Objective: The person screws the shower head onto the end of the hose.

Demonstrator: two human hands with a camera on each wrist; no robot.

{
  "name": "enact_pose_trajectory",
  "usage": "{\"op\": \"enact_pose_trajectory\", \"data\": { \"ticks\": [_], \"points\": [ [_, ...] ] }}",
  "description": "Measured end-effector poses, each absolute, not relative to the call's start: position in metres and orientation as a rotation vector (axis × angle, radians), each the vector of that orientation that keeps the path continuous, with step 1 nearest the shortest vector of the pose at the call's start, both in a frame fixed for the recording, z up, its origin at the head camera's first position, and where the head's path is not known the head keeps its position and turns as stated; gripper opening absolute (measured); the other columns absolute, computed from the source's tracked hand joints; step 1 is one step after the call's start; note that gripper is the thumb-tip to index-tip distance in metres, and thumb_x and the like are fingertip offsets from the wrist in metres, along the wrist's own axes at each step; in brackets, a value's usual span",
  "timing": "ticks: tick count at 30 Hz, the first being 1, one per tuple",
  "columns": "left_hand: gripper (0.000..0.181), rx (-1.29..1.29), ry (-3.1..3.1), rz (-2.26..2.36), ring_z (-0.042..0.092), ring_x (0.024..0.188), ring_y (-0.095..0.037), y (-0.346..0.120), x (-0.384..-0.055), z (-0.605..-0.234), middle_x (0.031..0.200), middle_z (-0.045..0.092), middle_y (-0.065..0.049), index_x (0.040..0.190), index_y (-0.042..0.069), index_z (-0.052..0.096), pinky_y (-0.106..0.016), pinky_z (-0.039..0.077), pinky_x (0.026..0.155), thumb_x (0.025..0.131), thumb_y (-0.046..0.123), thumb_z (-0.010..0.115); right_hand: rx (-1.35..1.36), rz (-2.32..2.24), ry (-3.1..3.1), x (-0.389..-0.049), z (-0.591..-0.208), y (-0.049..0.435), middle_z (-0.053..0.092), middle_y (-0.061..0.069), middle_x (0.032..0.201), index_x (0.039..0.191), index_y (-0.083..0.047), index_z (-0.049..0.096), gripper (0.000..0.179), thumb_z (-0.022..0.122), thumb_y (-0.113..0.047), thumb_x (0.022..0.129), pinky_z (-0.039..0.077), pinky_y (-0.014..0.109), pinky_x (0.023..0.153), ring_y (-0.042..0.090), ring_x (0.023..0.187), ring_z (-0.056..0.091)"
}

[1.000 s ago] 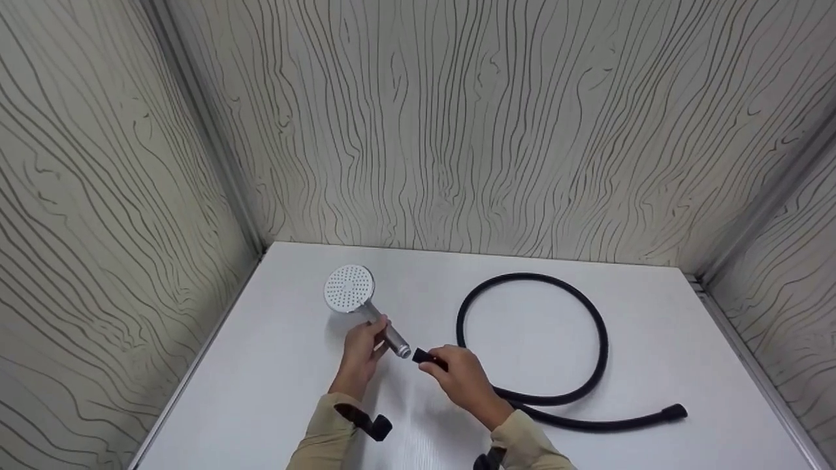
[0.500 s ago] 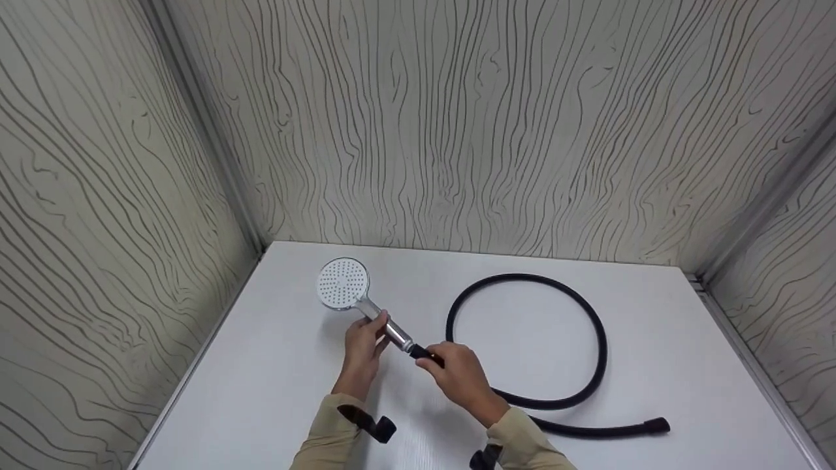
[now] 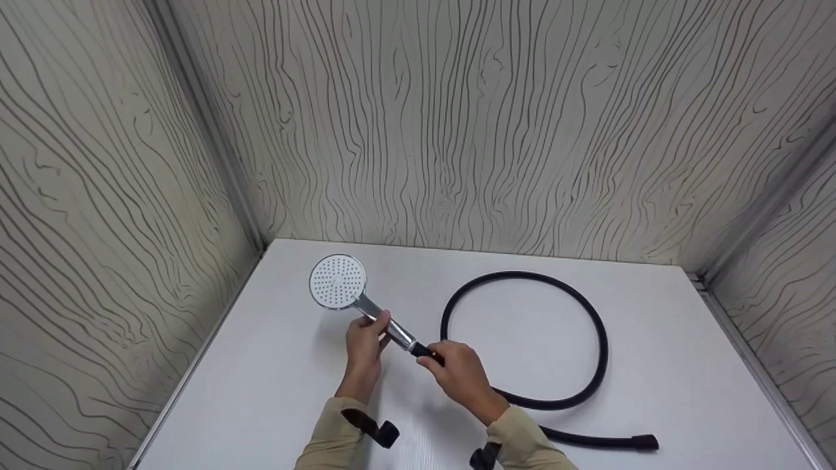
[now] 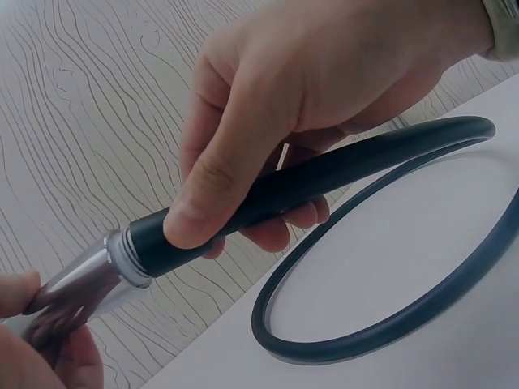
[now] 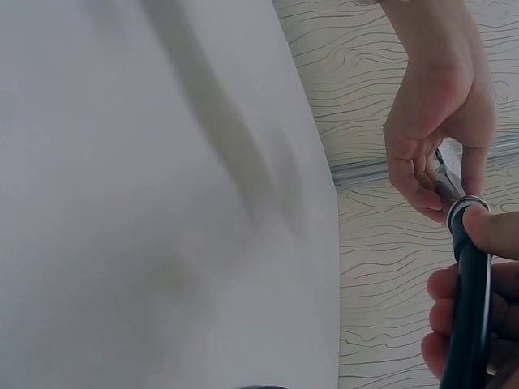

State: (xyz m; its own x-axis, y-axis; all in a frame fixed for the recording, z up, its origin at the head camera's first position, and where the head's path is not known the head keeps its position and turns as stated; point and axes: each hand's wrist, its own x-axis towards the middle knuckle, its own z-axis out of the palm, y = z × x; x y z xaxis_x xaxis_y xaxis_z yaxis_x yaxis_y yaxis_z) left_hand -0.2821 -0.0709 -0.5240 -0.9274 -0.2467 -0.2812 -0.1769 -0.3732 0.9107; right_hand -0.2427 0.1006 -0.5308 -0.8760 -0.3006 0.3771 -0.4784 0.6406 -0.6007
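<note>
Shower head (image 3: 337, 282), one, chrome with a white perforated face: held above the bench (image 3: 294, 385), left of centre, face toward the head camera, handle (image 3: 400, 333) slanting down to the right.

Hose (image 3: 604, 352), one, black: near fitting (image 4: 154, 243) in line with the handle's threaded neck (image 4: 130, 259) and meeting it, some ridges exposed; remainder looped on the bench to the right, far end (image 3: 645, 442) loose.

Hands, two. Left hand (image 3: 364, 343): fingers and thumb around the handle. Right hand (image 3: 460, 375): thumb and fingers closed about the hose by its near fitting.

Surround: wood-grain patterned walls (image 3: 418, 130).

Step in hand, as judged: starting the hose onto the shower head. Whether the threads have caught cannot be told. The next move seems to call for a steady handle, both parts kept on one axis, and a turn of the fitting; a tilt could cross the threads.
</note>
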Motion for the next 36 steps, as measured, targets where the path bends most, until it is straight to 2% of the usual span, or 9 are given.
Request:
{"op": "enact_pose_trajectory", "data": {
  "ticks": [9,19,28,36],
  "points": [
    [0.048,0.561,-1.753,-2.401,0.060,0.107,-0.025,-0.064,-0.275,-0.525,0.117,0.054,-0.016,0.128,-0.006,0.038,-0.047,0.049,0.104,0.094,0.017,0.064,0.592,0.996,-2.635,-0.244,-0.535,0.101,0.063,-0.004,0.068,0.084,-0.009,0.073,0.014,0.071,-0.023,0.088,0.041,0.015,0.053,0.000,0.060,0.045],
    [0.042,0.538,-1.742,-2.344,0.063,0.092,-0.016,-0.061,-0.271,-0.536,0.106,0.061,-0.012,0.120,-0.004,0.043,-0.042,0.054,0.097,0.092,0.016,0.067,0.617,0.960,-2.654,-0.245,-0.540,0.105,0.061,-0.004,0.069,0.084,-0.009,0.071,0.015,0.069,-0.022,0.090,0.040,0.016,0.054,0.001,0.061,0.044],
    [0.039,0.488,-1.640,-2.452,0.062,0.089,-0.011,-0.065,-0.269,-0.536,0.099,0.062,-0.005,0.117,-0.002,0.043,-0.044,0.053,0.100,0.092,0.016,0.068,0.618,1.120,-2.796,-0.246,-0.536,0.108,0.050,-0.006,0.071,0.089,-0.007,0.067,0.026,0.056,-0.028,0.099,0.037,0.019,0.056,0.004,0.065,0.043],
    [0.039,0.439,-1.681,-2.504,0.061,0.091,-0.013,-0.062,-0.269,-0.542,0.098,0.061,-0.005,0.116,-0.003,0.041,-0.047,0.050,0.103,0.093,0.015,0.066,0.607,1.280,-2.834,-0.253,-0.537,0.111,0.045,-0.008,0.062,0.071,-0.007,0.056,0.041,0.042,-0.025,0.105,0.036,0.019,0.053,0.004,0.058,0.040]
  ]
}}
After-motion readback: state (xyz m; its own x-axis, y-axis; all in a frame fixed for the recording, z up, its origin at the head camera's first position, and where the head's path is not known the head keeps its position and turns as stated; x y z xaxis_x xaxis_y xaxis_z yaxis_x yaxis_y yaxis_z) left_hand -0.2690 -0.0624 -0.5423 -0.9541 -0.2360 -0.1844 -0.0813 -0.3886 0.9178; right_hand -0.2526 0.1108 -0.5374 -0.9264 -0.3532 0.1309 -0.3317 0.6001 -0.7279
